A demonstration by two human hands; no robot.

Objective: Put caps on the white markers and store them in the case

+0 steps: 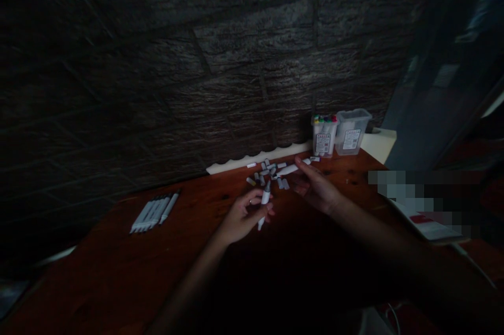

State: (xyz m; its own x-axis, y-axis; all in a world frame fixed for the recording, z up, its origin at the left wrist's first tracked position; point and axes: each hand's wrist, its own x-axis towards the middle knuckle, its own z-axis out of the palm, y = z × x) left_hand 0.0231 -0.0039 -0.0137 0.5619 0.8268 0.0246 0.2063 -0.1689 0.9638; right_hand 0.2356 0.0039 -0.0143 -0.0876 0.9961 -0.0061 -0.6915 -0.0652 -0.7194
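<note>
My left hand (246, 215) is closed round a white marker pen (265, 199). The pen stands tilted, with a dark grey end up and a narrow white end below the fingers. In my right hand (317, 188), a second white marker (289, 169) is pinched near its far right end and points left over the pile. Under and around it lies a loose heap of small marker caps (262, 180), mostly grey and white. Their colours are hard to make out in the dim light.
Several markers (151, 212) lie in a row on the wooden table (197, 251) at left. By the wall stand a clear box of colourful-ended markers (324, 140) and another clear box (352, 133). A white wavy strip (255, 158) runs along the wall. Pale papers (429, 222) lie at right.
</note>
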